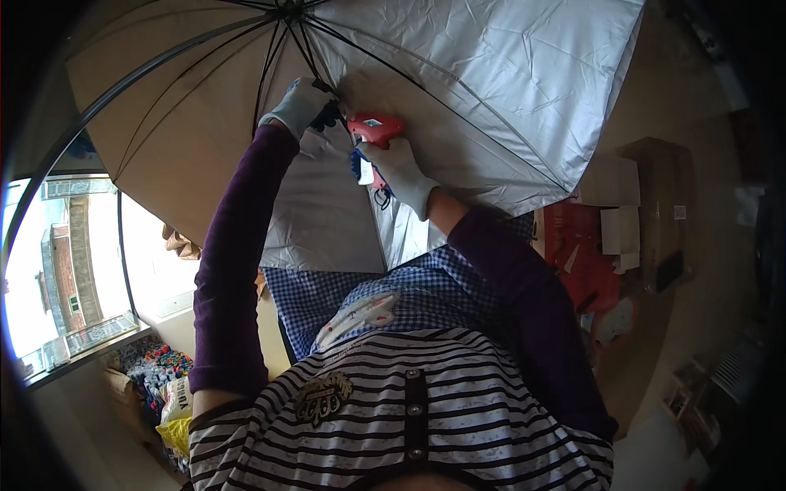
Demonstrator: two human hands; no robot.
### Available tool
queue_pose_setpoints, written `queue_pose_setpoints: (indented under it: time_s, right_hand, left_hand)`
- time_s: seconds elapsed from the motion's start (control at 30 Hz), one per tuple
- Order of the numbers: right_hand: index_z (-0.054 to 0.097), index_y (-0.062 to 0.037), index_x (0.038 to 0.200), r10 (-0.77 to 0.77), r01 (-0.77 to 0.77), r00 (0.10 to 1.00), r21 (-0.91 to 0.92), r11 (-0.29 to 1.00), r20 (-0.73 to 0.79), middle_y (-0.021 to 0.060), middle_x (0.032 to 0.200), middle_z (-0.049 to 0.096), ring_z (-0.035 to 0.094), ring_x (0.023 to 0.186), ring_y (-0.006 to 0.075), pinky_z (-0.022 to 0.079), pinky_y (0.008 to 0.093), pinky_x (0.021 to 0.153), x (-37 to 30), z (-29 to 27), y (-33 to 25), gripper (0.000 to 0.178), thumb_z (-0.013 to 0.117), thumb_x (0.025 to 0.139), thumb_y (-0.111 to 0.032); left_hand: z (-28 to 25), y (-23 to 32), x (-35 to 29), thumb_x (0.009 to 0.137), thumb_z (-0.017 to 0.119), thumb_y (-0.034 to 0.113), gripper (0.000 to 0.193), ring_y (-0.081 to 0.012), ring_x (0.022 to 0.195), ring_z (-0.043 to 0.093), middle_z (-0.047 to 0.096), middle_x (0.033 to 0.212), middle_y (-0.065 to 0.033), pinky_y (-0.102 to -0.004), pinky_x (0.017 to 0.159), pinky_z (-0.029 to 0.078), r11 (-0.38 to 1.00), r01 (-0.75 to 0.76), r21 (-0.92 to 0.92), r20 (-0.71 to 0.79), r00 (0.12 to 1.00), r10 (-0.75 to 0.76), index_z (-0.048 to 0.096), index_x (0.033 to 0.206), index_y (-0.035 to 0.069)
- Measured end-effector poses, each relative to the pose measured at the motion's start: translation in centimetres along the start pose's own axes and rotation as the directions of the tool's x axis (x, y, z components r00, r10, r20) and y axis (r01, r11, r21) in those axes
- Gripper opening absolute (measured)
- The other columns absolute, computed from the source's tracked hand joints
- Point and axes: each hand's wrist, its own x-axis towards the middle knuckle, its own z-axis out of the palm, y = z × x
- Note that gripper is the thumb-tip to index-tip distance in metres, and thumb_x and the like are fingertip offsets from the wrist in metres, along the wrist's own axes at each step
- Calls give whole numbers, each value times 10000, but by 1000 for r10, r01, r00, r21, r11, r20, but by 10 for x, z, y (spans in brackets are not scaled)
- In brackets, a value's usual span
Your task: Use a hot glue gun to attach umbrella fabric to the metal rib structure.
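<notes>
A large open umbrella [483, 90] spreads before me, its silver-grey inner side and dark ribs facing me. My left hand [301, 108], in a white glove with dark blue fingers, is closed at the umbrella's ribs below the hub. The exact spot its fingers pinch is partly hidden. My right hand [401, 170], gloved likewise, is wrapped around a red and white handheld device [378, 126] with a small dark cord loop hanging below. The device's head is up against the canopy seam, just below and right of my left hand. I cannot make out the device's kind.
A blue checked cloth [307, 299] covers my lap. A bright window [90, 262] lies at the left, above a heap of colourful scraps [147, 364] and a yellow bag [174, 434]. At the right are a red container [583, 258] and a cardboard box [667, 213].
</notes>
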Motion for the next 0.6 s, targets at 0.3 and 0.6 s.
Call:
queue_pose_setpoints:
  time_s: [0.3,0.6]
  right_hand:
    - [617,-11,1021,154,-205,973,339,918,172,82,837,663,676,706,202,574,357,616,-6,-8,-13,231,674,864,-170]
    - [597,4,1085,-597,615,750,32,788,287,139,917,676,678,761,257,573,352,673,24,-30,28,317,673,884,-228]
  left_hand:
    - [-7,-4,-6,905,563,105,172,-191,566,669,698,742,-121,-296,460,527,1000,-15,-21,39,999,16,677,973,-5]
    - [-4,2,-4,902,572,108,174,-184,558,667,697,734,-125,-287,447,523,997,-29,-69,71,997,33,686,968,-6]
